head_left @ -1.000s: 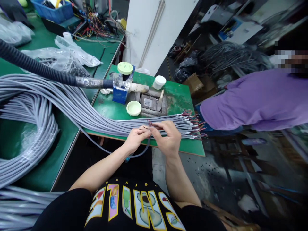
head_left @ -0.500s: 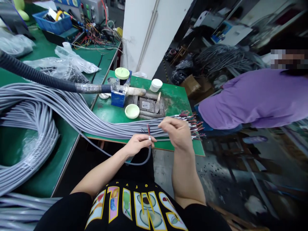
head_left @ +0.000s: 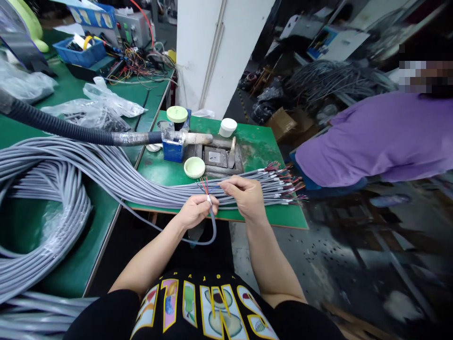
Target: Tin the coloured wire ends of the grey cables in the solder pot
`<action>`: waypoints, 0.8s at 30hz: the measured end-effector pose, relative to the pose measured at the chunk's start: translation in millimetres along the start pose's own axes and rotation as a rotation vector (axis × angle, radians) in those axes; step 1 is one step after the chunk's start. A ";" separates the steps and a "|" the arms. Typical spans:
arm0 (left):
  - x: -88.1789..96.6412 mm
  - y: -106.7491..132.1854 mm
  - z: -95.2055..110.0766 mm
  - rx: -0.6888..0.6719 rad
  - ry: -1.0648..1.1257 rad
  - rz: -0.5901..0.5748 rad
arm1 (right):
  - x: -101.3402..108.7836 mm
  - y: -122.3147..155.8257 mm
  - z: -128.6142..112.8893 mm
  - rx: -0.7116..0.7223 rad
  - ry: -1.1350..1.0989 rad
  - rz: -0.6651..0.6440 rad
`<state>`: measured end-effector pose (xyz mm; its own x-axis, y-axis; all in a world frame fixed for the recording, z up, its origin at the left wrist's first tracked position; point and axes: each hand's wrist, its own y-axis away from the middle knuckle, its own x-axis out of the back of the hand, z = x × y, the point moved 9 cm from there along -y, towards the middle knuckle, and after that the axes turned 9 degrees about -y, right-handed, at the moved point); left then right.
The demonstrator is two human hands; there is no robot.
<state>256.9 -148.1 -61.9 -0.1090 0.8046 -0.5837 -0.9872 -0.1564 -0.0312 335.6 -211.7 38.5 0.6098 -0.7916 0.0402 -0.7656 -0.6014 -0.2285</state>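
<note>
My left hand is closed around the end of a grey cable, just below a white band near its stripped tip. Thin coloured wires fan out upward from that tip, red and dark ones among them. My right hand pinches a blue wire that runs sideways from the same cable end. Behind both hands lies a thick bundle of grey cables. Its stripped ends, with white bands and coloured wires, spread out to the right of my right hand.
A solder pot sits on the green table beneath a fume hose. A pale green lid and a white tub stand near it. Coiled cable lies at left. A person in purple is at right.
My right hand has come down and left to the cable end and now pinches a blue wire. The wires have spread apart, and my left hand has shifted slightly left.
</note>
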 end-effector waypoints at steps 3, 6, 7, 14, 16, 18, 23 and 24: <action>0.7 -1.3 3.4 -0.002 0.086 -0.008 | 5.2 0.1 0.6 0.019 0.010 0.038; 1.4 -2.0 4.4 0.006 0.115 0.004 | -1.3 -2.2 -3.0 0.041 0.037 -0.016; 2.0 -2.1 4.3 0.010 0.118 0.013 | -5.0 -3.3 -4.5 0.046 0.049 -0.042; 2.1 -2.5 1.0 0.012 0.142 -0.005 | -29.9 -13.3 -13.8 0.048 0.135 -0.156; 1.6 -2.4 0.0 0.004 0.142 -0.018 | -36.5 -15.8 -14.4 0.041 0.148 -0.184; 2.3 -2.6 -2.0 0.011 0.120 -0.012 | -41.5 -17.7 -13.8 0.044 0.162 -0.205; 6.7 -3.6 -3.6 0.022 -0.006 0.021 | -40.1 -21.1 -7.6 0.083 0.160 -0.157; 7.2 -3.7 -2.5 0.018 -0.022 0.025 | -37.8 -21.4 -6.1 0.090 0.148 -0.142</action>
<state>260.0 -143.1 -68.1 -0.1363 0.8131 -0.5659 -0.9860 -0.1667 -0.0021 327.7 -169.5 47.8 0.6684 -0.7108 0.2190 -0.6487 -0.7012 -0.2957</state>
